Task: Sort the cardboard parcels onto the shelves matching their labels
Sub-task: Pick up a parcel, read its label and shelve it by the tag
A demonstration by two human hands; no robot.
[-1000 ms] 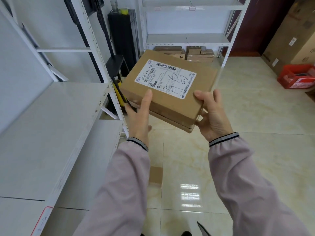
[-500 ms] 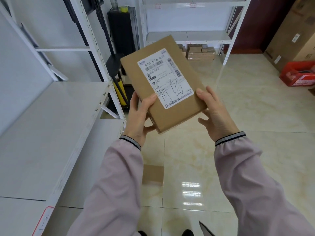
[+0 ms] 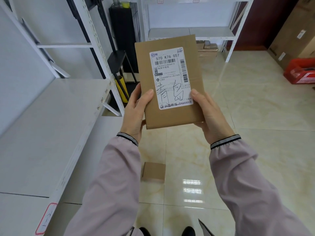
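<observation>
Small brown cardboard box (image 3: pixel 154 171) is lying on the glossy cream tiled floor (image 3: pixel 255 116), nearest the feet. Above it, left hand (image 3: pixel 134 114) and right hand (image 3: pixel 208 116) are gripping the flat brown cardboard parcel (image 3: pixel 170 82) by its lower corners, thumbs pressing the white shipping label (image 3: pixel 171 77) facing up. White metal shelf (image 3: pixel 42 125) is running along the left. More brown parcels (image 3: pixel 207 49) are sitting under the far white rack (image 3: pixel 190 32).

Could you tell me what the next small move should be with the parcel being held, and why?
Probably read the label and then turn toward the matching shelf. Both hands, left and right, hold the cardboard parcel upright with the label facing the camera, printed 570 K76 057 with handwriting below. The shelf at the left carries numbered tags along its edge.
</observation>
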